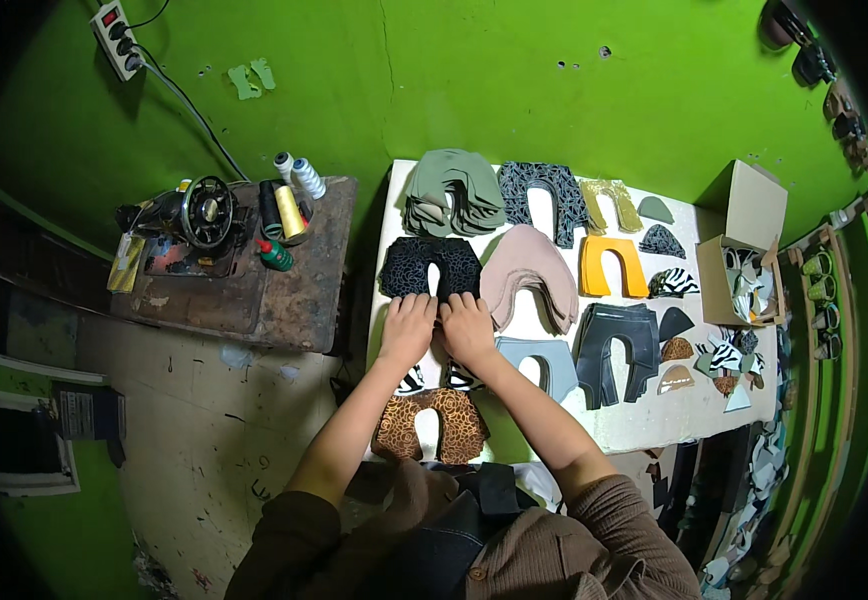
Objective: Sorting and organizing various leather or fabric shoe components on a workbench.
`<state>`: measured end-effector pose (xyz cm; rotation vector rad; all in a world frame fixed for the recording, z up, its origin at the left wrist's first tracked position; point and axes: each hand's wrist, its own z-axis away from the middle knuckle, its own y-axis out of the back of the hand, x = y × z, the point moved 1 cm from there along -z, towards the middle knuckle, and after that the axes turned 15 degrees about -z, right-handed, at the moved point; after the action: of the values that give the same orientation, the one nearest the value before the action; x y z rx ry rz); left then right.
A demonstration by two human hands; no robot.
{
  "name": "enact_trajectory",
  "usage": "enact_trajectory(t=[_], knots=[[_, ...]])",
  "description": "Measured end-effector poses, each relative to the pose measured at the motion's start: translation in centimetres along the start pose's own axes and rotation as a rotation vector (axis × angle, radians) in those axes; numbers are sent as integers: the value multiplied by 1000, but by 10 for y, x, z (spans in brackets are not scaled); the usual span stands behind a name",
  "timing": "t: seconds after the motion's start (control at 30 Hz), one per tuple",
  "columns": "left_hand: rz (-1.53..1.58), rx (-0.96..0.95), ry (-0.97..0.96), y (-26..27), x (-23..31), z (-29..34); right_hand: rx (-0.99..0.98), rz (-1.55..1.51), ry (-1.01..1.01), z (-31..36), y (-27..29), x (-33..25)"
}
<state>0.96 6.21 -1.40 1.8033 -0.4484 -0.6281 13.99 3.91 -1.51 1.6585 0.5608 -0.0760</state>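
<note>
A stack of black patterned U-shaped material pieces [432, 252] lies on the white table, its two ends toward me. My left hand [410, 328] is closed at the left end of the stack, fingers together over its edge. At the right end my right hand [466, 328] does the same; the thumbs are close to each other. Zebra-patterned pieces [462, 377] show partly beneath my forearms. Nearer to me is a brown leopard-patterned U-shaped stack [464, 425]. A dusty pink stack [526, 255] sits just right of the black one.
Green [454, 170], yellow [629, 262], dark grey [619, 335] and light blue [554, 360] U-shaped pieces share the table [624, 425]. An open cardboard box [724, 285] stands at the right. Leftward, a sewing machine [199, 215] and thread cones [294, 212] occupy a worn wooden table [304, 290].
</note>
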Motion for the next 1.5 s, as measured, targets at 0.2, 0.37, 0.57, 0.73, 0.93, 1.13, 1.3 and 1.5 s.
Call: enact_trajectory(t=[0.2,0.37,0.57,0.73,0.93,1.13,1.3,1.5], knots=[[80,-20,132,24,1,14,-19,-39,-8,1,10,2],[55,-70,293,14,2,18,69,-79,40,1,4,0],[88,-144,395,19,7,16,106,-60,8,5,3,2],[137,-83,510,9,10,32,220,-144,27,9,10,-5],[165,-156,505,4,15,33,109,-67,-8,16,0,-3],[73,-85,529,2,17,34,243,-149,51,27,13,-15],[35,-22,432,19,30,36,103,-202,-66,66,15,-21],[56,-6,375,47,83,46,173,-245,-94,106,45,-8]])
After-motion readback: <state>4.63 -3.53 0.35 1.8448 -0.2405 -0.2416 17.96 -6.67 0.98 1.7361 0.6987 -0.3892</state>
